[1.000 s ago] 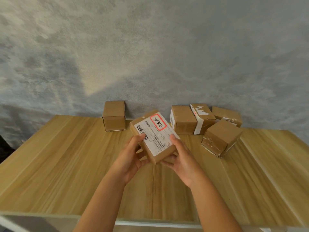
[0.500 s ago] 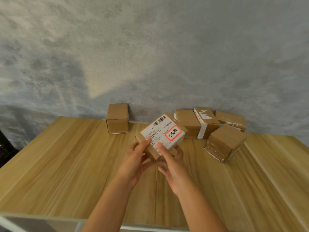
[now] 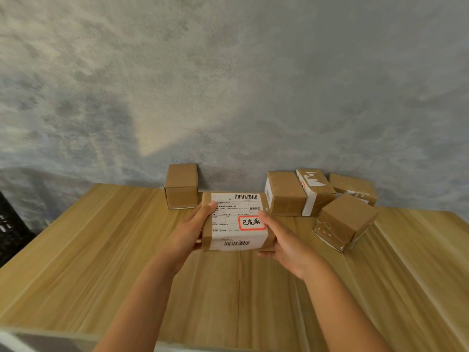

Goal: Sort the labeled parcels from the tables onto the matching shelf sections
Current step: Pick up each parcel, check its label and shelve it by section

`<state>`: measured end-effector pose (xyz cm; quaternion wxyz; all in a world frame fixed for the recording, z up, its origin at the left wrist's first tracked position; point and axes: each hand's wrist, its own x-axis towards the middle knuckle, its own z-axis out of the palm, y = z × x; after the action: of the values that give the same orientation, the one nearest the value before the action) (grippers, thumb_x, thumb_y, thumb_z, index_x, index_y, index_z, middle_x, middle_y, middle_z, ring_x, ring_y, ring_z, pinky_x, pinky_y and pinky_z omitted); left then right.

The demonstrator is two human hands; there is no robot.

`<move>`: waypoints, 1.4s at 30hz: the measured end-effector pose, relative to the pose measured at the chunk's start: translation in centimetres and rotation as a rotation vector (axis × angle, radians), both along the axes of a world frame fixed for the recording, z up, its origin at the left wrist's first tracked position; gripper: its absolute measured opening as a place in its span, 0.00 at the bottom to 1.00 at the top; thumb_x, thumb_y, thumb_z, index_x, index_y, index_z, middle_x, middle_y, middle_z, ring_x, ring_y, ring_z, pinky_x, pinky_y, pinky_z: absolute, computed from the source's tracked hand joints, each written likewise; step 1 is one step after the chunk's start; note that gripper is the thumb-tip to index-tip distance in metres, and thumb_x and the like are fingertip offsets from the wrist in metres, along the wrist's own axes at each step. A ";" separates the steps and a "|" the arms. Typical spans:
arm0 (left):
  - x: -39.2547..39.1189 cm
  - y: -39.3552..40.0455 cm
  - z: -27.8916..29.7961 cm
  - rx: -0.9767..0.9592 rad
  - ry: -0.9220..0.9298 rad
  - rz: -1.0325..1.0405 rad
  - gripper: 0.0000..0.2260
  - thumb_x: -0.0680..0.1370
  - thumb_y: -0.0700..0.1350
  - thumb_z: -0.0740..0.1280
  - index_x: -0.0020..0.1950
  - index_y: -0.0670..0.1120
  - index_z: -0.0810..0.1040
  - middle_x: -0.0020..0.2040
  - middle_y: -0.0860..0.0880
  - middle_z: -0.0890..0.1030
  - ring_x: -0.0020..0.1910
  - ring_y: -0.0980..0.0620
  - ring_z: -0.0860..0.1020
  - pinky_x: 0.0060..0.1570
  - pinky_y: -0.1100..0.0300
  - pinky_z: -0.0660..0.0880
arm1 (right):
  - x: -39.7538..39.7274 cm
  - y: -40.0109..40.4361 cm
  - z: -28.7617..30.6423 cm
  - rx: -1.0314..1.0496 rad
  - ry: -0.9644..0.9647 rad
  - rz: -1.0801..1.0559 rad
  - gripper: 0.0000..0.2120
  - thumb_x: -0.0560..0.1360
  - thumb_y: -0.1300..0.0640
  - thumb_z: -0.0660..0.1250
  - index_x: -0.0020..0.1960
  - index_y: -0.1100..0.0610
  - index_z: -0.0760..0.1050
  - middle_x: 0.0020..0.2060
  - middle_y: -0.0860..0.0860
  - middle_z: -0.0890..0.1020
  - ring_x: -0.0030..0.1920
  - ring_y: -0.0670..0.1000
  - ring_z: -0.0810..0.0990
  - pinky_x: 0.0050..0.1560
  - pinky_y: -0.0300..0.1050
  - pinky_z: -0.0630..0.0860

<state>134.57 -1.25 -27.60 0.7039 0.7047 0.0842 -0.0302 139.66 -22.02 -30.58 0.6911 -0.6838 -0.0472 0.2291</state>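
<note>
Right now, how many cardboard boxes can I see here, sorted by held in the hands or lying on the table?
Held in both hands: 1, the labeled parcel
Lying on the wooden table: 5 boxes
Total: 6

We hold a parcel above the bench, left hand at its left side, right hand at its right. Behind it, against the wall, one box stands to the left. To the right, three boxes sit side by side along the wall, and a tilted box lies before them.
</note>
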 end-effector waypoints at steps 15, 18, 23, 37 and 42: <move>2.1 -1.0 1.3 0.435 -0.076 -0.015 0.21 0.83 0.61 0.51 0.67 0.54 0.75 0.52 0.51 0.83 0.50 0.52 0.82 0.54 0.52 0.78 | 1.5 -3.0 0.1 0.009 -0.031 -0.147 0.32 0.71 0.29 0.63 0.68 0.46 0.71 0.53 0.46 0.85 0.55 0.51 0.84 0.57 0.56 0.79; 2.9 -1.0 0.9 0.741 -0.145 0.085 0.17 0.82 0.54 0.61 0.68 0.48 0.73 0.56 0.52 0.79 0.52 0.53 0.78 0.53 0.56 0.75 | 1.9 -4.3 0.1 -0.022 -0.044 -0.205 0.33 0.69 0.28 0.63 0.68 0.45 0.70 0.52 0.46 0.85 0.54 0.51 0.84 0.60 0.61 0.77; 3.3 -1.8 1.6 1.284 -0.331 -0.011 0.19 0.81 0.53 0.62 0.71 0.50 0.70 0.65 0.49 0.76 0.60 0.49 0.76 0.56 0.53 0.75 | 1.1 -5.9 1.1 -0.053 -0.050 -0.301 0.28 0.75 0.34 0.62 0.69 0.46 0.65 0.52 0.47 0.85 0.54 0.51 0.83 0.61 0.60 0.77; 1.9 -5.9 5.3 1.548 -0.731 -0.244 0.21 0.82 0.55 0.57 0.75 0.50 0.66 0.68 0.50 0.74 0.65 0.48 0.73 0.65 0.54 0.69 | -8.7 -8.6 6.3 -0.136 -0.155 -0.631 0.32 0.73 0.32 0.63 0.71 0.49 0.64 0.53 0.48 0.85 0.53 0.53 0.84 0.59 0.59 0.78; -1.3 -7.3 5.6 1.512 -0.880 -0.370 0.20 0.82 0.55 0.58 0.72 0.50 0.68 0.64 0.50 0.75 0.63 0.48 0.74 0.61 0.55 0.70 | -15.7 -9.0 7.0 -0.172 -0.119 -0.815 0.24 0.79 0.39 0.60 0.68 0.52 0.65 0.52 0.50 0.83 0.47 0.52 0.83 0.45 0.51 0.82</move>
<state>133.32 -8.57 -22.01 0.0038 0.9305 -0.3111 0.1935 123.96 -31.02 -23.55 0.6615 -0.7140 0.2065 -0.0999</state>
